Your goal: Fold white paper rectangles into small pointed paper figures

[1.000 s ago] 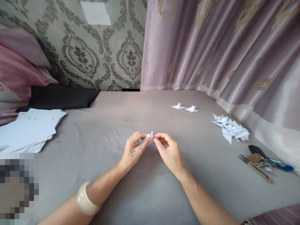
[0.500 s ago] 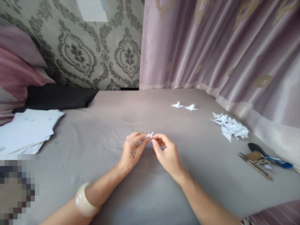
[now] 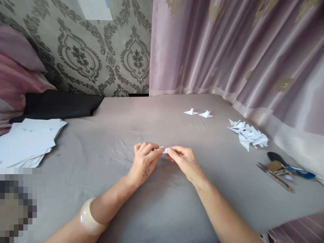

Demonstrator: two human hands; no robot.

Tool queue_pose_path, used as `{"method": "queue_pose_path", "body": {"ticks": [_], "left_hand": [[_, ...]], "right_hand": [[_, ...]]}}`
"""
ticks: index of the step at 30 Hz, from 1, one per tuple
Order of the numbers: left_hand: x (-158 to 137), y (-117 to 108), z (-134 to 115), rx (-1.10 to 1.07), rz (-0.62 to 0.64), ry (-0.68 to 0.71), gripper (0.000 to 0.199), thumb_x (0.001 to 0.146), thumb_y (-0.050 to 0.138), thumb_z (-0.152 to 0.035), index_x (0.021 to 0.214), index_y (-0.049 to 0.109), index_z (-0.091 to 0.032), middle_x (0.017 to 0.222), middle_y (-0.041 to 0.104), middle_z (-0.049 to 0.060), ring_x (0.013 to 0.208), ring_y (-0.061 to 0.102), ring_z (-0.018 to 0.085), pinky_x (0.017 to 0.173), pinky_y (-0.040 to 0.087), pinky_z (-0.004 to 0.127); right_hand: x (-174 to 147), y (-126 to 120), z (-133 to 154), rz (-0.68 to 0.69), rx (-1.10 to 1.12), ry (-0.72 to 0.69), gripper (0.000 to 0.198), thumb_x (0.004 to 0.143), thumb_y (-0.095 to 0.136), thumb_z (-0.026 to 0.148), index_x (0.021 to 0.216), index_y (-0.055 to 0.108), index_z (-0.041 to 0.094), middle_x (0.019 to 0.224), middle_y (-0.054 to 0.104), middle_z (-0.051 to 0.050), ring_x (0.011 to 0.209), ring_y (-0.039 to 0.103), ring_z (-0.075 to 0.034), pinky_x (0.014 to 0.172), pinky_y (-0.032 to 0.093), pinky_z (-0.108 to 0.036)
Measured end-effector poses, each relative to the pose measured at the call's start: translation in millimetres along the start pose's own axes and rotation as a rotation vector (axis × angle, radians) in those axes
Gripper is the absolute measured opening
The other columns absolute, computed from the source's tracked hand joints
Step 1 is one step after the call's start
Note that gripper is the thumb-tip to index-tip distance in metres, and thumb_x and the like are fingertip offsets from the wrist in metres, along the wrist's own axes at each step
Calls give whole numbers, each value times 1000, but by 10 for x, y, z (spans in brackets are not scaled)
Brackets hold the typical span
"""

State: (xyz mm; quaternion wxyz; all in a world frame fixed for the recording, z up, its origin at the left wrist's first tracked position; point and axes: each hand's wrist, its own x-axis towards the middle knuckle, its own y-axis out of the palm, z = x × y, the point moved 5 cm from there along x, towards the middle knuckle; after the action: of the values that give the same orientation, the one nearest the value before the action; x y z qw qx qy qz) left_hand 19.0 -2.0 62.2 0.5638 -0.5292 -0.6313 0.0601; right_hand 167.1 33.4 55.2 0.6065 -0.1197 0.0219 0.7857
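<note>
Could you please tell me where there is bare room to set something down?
Bare cloth lies between the paper stack and left hand, and between the right hand and tools. It's crowded around the tools and folded paper pile.

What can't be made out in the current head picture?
Head view: folded paper, mostly hidden by left hand and right hand.
Head view: paper stack, cut off by left edge.
Head view: wall sheet, cut off by top edge.
Head view: folded-paper heap, overlapping pieces hide the count.
</note>
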Motion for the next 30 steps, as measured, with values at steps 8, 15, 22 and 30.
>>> {"method": "queue_pose_path", "body": {"ticks": [8,15,22,30], "left_hand": [[37,32,96,-226,133,-131,16,93,56,-25,99,71,-28,88,67,2,83,57,16,82,32,34],[20,82,160,-616,164,-382,14,88,63,-31,93,75,-26,90,65,3,87,60,17,84,41,32],[47,83,133,-820,109,-506,9,84,68,-26,87,76,-24,85,65,2,82,61,14,78,46,26],[43,71,135,-857,140,-589,8,82,69,-25,85,76,-23,85,65,2,83,61,14,81,46,27]], "right_hand": [[44,-36,-82,108,136,102,27,73,72,44,84,75,20,79,71,-5,82,64,-19,72,46,-31],[36,-21,-108,206,245,159,23,73,74,42,82,76,21,77,63,-1,75,54,-12,68,43,-26],[43,41,-163,194,373,201,23,71,77,41,75,74,18,67,53,2,64,45,-8,59,37,-23],[30,48,-124,193,317,170,23,72,75,41,75,74,19,68,54,2,65,45,-9,63,38,-25]]}}
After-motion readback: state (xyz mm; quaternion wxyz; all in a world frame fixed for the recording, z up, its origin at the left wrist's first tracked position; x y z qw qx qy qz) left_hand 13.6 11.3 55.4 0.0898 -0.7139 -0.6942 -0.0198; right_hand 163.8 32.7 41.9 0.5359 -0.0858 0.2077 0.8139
